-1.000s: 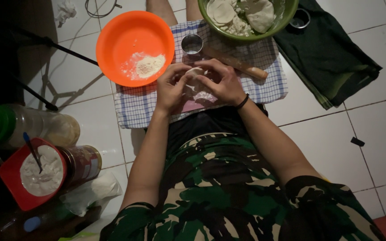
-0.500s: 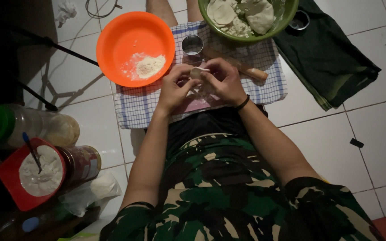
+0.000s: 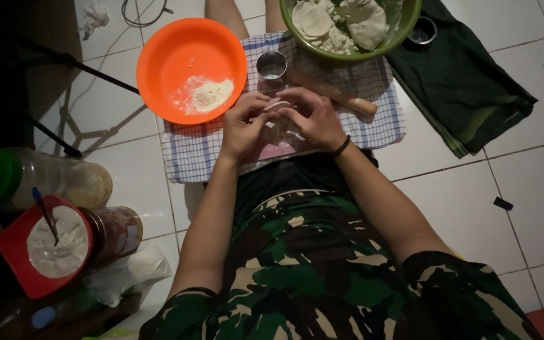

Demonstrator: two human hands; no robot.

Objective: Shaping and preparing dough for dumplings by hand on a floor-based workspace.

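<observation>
Floor: white tiles [image 3: 461, 189], with the person seated on them, legs stretched under the work.
Dark cloth [image 3: 467, 82]: crumpled green, on the tiles to the right of the checked cloth.
Checked cloth [image 3: 190, 157]: blue and white, spread over the lap and floor; both hands work above it.
Orange bowl [image 3: 171, 56]: on the cloth's left corner, a small heap of flour inside.
Green bowl [image 3: 404, 28]: at the top edge, holding lumps and flat rounds of dough.
Rolling pin [image 3: 338, 96]: wooden, lying aslant just beyond the right hand.
Red tub [image 3: 17, 252]: lower left, filled with white powder, a spoon standing in it.
Left hand [image 3: 243, 129]: fingers curled in, thumb and fingertips pinching the dough piece from its left side.
Right hand [image 3: 315, 119]: fingers bent and closed on the same piece from the right, a dark band at the wrist.
Metal cup [image 3: 271, 64]: round, just beyond the fingertips, between the bowls.
Dough piece [image 3: 278, 105]: small, pale, held between the fingertips of both hands, raised above the cloth; only its top edge shows.
</observation>
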